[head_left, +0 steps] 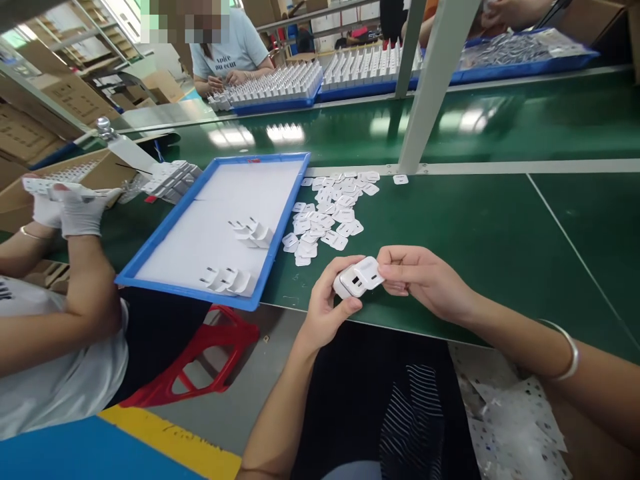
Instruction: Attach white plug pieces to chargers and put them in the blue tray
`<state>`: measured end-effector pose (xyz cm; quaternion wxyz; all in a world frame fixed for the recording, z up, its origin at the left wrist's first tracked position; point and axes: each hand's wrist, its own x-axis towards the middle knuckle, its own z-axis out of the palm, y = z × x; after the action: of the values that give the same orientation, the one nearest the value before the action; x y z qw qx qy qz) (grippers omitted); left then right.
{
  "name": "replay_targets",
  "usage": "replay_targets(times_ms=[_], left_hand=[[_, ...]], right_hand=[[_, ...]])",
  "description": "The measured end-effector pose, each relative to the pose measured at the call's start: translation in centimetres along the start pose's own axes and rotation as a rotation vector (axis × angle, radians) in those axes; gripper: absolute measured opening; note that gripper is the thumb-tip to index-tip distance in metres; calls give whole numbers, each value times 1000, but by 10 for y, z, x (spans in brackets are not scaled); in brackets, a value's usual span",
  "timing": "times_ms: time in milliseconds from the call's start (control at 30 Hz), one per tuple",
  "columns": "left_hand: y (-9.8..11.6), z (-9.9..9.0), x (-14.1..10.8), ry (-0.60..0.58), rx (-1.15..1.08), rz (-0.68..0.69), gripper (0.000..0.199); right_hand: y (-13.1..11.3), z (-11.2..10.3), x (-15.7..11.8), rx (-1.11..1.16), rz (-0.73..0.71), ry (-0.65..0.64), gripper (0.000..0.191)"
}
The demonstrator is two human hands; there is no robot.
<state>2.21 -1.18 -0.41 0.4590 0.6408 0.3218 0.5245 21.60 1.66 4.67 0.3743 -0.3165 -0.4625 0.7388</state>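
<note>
My left hand [327, 303] is wrapped round a white charger [345, 285] with a dark port in its end face. Between the fingertips of my right hand [420, 277] is a thin white cover plate [369, 272] with a small slot. The plate overlaps the charger's end at an angle; whether it touches is hard to tell. Beyond my hands, a loose pile of similar white plates [330, 207] lies on the green table [480, 227]. To the left, a blue-rimmed tray [200, 227] holds several white plug chargers [230, 280].
On the left a co-worker's gloved hands [80, 207] hold white parts beside a cardboard box [97, 170]. A metal post [435, 87] rises from the table's back edge. Across the belt, filled trays [280, 83] stand near another person [235, 47]. A red stool [210, 353] is below.
</note>
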Motion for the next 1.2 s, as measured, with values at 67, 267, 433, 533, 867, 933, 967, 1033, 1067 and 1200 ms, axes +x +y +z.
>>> replay_targets(times_ms=[67,267,433,533,867,933,967,1033,1067,1200], left_hand=[[2,0,0,-10,10,2,49],[4,-2,0,-95,30,-28,52],[4,-2,0,-96,10,-21,51],[4,-2,0,-84,26,-21,53],[4,-2,0,-98,13,7,49],[4,-2,0,-107,28,3,50],[5,-2,1,-110,33,3,50],[5,-2,1,-111,33,2,51],[6,-2,1,-109,32,1,52],[6,-1,1,-105,40,-11,51]], right_hand=[[2,4,-2,-24,-4,-28,33],[4,2,-3,-89,5,-80,33],[4,2,-4,-91,24,-98,34],[4,4,-5,-134,15,-86,35],[-1,9,-10,-304,-28,-23,42],[-1,9,-11,-342,-25,-6,42],[0,10,-11,-359,-24,0,41],[0,10,-11,-394,-29,9,40],[0,10,-11,-411,-39,11,39],[1,11,-12,-478,-91,13,38]])
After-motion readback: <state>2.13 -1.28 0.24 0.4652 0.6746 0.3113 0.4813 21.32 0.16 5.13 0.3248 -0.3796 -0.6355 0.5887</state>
